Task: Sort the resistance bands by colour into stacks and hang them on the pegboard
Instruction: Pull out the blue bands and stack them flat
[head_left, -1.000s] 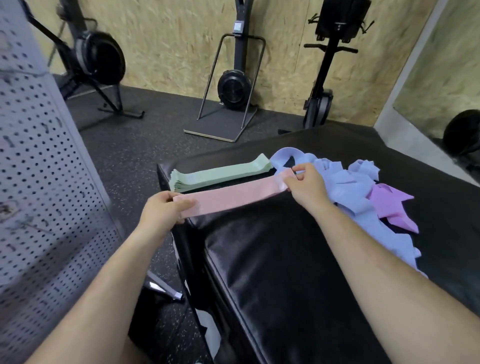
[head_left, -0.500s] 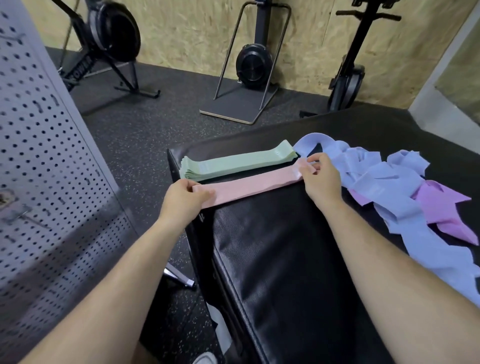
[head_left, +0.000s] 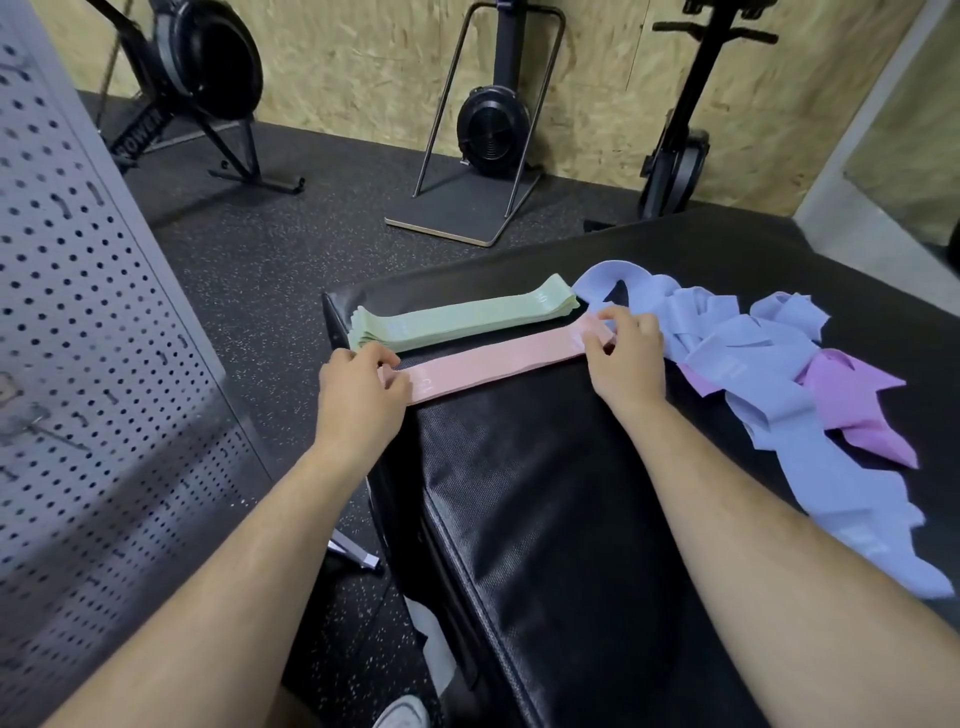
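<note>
Once it was lowered, pink band (head_left: 498, 364) lay flat on counter (head_left: 545, 519) beside green stack (head_left: 452, 322); left hand (head_left: 358, 395) and right hand (head_left: 623, 358) still pinched its ends, grip clamped.

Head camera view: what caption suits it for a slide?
Left hand and right hand hold a pink band beside the green stack; blue bands and purple bands lie unsorted on the black mat.

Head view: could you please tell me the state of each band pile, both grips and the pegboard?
Green bands, stacked flat on the mat.
Pink band, flat beside the green bands, held at both ends.
Blue bands, loose tangled heap.
Purple bands, loose, partly under the blue bands.
Left grip, holds the pink band's left end.
Right grip, holds its right end.
Pegboard, no bands on the visible part.
</note>
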